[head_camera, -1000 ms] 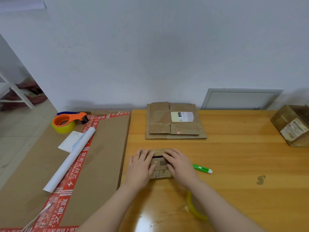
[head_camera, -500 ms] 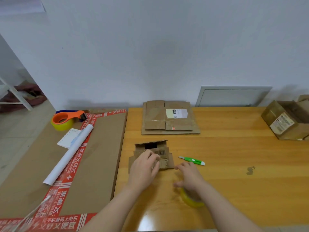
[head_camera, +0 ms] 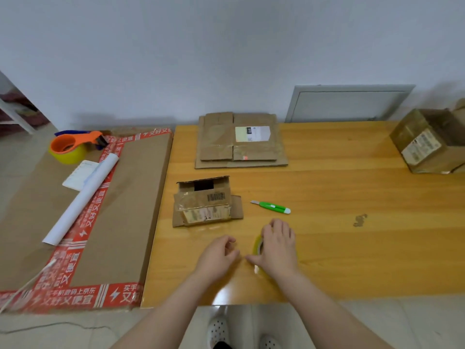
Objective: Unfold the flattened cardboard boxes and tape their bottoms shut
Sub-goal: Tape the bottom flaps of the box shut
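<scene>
On tabletop (head_camera: 352,248) right hand (head_camera: 278,248) fingers curl over tape roll (head_camera: 257,244), left hand (head_camera: 217,256) loosely curled, empty; half-opened box (head_camera: 205,205) lies just beyond, unheld, so its flaps may spring apart before tape lands.

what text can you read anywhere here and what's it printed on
"又好又便宜": red tape on the big cardboard sheet.
"手机数码上京东": same tape, smaller print.
White label on the flattened boxes: too small.
Barcode label on the small box: blurred.
Label on the right box: blurred.

Table (head_camera: 339,248) carries small box (head_camera: 205,202), flattened boxes (head_camera: 239,144), cutter (head_camera: 273,207) and tape roll (head_camera: 258,245).
</scene>
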